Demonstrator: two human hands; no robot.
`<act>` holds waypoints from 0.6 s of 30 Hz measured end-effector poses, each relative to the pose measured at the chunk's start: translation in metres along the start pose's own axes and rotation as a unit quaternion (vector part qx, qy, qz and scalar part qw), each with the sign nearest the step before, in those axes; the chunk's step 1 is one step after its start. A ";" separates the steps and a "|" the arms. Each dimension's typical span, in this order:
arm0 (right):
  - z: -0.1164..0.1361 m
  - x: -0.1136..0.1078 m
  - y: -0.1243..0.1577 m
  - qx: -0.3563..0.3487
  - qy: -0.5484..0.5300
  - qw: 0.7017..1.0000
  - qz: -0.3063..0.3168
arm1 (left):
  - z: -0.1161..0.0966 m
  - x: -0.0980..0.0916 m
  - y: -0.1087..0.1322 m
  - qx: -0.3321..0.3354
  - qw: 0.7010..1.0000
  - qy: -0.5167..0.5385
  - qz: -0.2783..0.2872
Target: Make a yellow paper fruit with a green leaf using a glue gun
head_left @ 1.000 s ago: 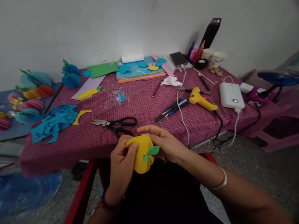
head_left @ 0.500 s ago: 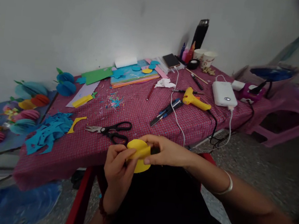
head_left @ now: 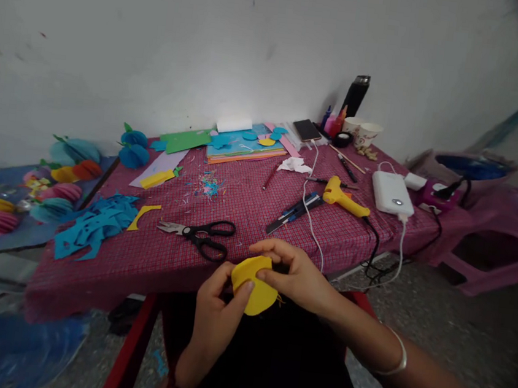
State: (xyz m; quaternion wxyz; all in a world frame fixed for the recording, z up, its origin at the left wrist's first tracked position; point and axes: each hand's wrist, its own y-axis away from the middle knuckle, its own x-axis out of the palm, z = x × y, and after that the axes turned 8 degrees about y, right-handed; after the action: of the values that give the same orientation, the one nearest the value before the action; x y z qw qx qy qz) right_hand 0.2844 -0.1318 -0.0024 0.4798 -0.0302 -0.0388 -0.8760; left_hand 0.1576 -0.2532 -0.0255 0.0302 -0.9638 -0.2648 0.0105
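Observation:
A round yellow paper piece is pinched between both hands, over the dark lap at the table's front edge. My left hand grips its left side, thumb on the face. My right hand holds its upper right side with thumb and fingers. Black-handled scissors lie open on the cloth just beyond my left hand. A curved yellow offcut rests left of them, beside a heap of blue paper scraps.
On the checked tablecloth are a yellow glue gun, a utility knife, a white power bank with cables, a phone, paper cups and paper sheets. Paper fruit sits at left.
The yellow paper has turned so its flat face shows, and my left thumb now presses on it. Both hands have moved slightly right. The view has tilted upward.

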 end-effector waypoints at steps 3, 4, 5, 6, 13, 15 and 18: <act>0.001 -0.001 0.001 -0.008 0.034 0.999 -0.004 | -0.001 0.002 0.001 0.007 1.000 -0.004 -0.011; 0.002 -0.001 0.002 -0.013 0.054 0.998 -0.003 | -0.002 0.002 0.001 0.012 1.000 -0.002 -0.008; 0.004 -0.002 0.002 -0.020 0.078 0.997 -0.004 | -0.003 0.002 0.000 0.019 1.000 -0.004 -0.002; 0.006 -0.003 0.002 -0.027 0.104 0.994 -0.003 | -0.004 0.002 -0.001 0.028 1.000 -0.008 0.002; 0.015 -0.007 0.002 -0.035 0.233 0.971 0.042 | -0.010 -0.005 -0.006 0.133 0.988 -0.067 0.047; 0.013 -0.008 0.002 -0.018 0.253 0.966 0.052 | -0.007 -0.007 -0.005 0.139 0.988 -0.058 0.037; 0.011 -0.008 0.003 -0.004 0.213 0.976 0.035 | -0.002 -0.008 -0.003 0.132 0.990 -0.038 0.015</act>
State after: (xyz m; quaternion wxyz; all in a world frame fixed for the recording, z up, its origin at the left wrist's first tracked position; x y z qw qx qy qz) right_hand 0.2917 -0.1261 0.0075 0.5069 0.1539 0.0686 -0.8453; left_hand 0.1490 -0.2546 -0.0230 0.1471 -0.9541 -0.2475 0.0821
